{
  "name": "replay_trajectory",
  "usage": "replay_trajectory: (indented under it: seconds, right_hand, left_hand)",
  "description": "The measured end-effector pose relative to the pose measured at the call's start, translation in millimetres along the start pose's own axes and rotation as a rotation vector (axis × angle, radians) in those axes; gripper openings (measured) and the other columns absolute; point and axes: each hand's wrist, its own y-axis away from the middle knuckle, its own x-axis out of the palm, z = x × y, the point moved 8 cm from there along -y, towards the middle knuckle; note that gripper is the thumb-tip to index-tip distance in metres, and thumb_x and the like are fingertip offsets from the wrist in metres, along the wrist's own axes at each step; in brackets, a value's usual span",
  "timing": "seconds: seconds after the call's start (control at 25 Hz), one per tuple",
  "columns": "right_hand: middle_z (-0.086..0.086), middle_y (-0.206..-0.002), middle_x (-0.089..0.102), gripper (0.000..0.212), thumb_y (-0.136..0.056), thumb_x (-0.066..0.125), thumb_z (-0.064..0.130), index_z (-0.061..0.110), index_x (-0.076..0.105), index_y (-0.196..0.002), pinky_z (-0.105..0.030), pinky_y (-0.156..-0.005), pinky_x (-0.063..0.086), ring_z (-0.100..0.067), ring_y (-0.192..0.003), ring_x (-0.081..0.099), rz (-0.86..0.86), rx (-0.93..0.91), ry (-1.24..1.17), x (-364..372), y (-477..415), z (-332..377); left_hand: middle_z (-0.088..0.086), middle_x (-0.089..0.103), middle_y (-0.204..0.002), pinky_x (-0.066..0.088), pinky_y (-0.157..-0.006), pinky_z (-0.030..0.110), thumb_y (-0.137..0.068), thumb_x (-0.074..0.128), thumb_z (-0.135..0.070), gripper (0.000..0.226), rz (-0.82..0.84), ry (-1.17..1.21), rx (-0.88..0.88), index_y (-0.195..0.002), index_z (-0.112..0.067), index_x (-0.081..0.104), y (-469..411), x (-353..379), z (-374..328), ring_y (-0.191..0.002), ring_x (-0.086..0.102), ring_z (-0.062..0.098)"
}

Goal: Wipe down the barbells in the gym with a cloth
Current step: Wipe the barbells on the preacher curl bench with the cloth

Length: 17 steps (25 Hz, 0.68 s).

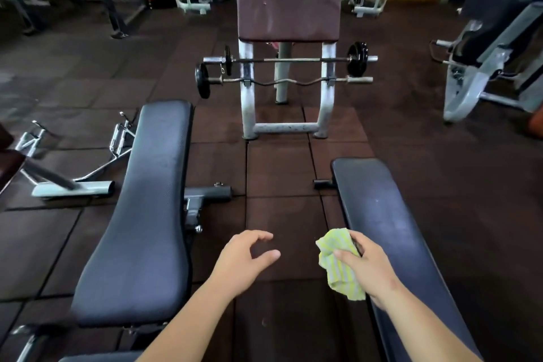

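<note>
A crumpled, yellow-green and white striped cloth (338,264) is held in the right hand (367,266). Its fingers (343,254) are curled and clamped on the upper folds, and a loose tail hangs below them. The left hand (244,258) is held empty just beside it, fingers (260,236) apart and loosely bent, touching nothing. The cloth is judged light, soft and limp. It is expected to wrap readily round a bar, but to need bunching in the palm so that it is not dragged off. Two bars are seen well ahead of the fingers, resting across the hooks of a white-framed curl stand with a brown padded top (288,15). A straight steel barbell with black plates at both ends (291,60) lies farther from the fingers. A wavy steel curl bar (282,82) lies nearer, with a black plate seen at its left end only. Both are judged heavy, rigid and smooth, and liable to roll on the hooks. The curl bar is also judged likely to tip toward its loaded end if lifted. It is advised that they be left on the stand, steadied by the left hand on bare shaft between the uprights, and wiped along shaft and sleeves. Between fingers and stand lies dark rubber-tiled floor (279,173), flanked by two black padded benches (147,200). No bar is yet touched.
</note>
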Motion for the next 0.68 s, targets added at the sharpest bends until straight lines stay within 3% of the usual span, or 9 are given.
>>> replay_trajectory:
  seconds: [0.2,0.44,0.68]
  right_hand:
    - [0.012,-0.106,0.079,0.037,-0.086,0.076,0.01,0.037,0.071,-0.111,-0.044,-0.094,0.06,-0.011,-0.099,0.075,-0.009,-0.026,-0.015,-3,-37,30]
    - [0.014,-0.105,0.079,0.036,-0.087,0.075,0.009,0.036,0.071,-0.112,-0.042,-0.093,0.059,-0.009,-0.097,0.075,-0.027,-0.027,-0.056,-13,-107,56]
    - [0.014,-0.105,0.079,0.038,-0.087,0.075,0.009,0.035,0.07,-0.115,-0.037,-0.09,0.059,-0.007,-0.096,0.076,0.017,-0.085,-0.108,-43,-251,133]
  left_hand:
    - [-0.026,0.061,-0.114,0.039,-0.095,0.019,-0.081,0.071,-0.051,0.038,0.004,-0.001,-0.01,-0.117,-0.041,0.065,-44,-12,-8,-0.112,0.05,-0.003]
    - [-0.025,0.061,-0.112,0.037,-0.093,0.019,-0.081,0.071,-0.051,0.036,0.007,-0.013,-0.004,-0.115,-0.04,0.066,-114,-20,-26,-0.11,0.05,-0.002]
    - [-0.027,0.064,-0.107,0.043,-0.096,0.02,-0.075,0.069,-0.059,0.034,-0.082,0.014,0.011,-0.107,-0.048,0.065,-259,-48,-68,-0.11,0.054,-0.004]
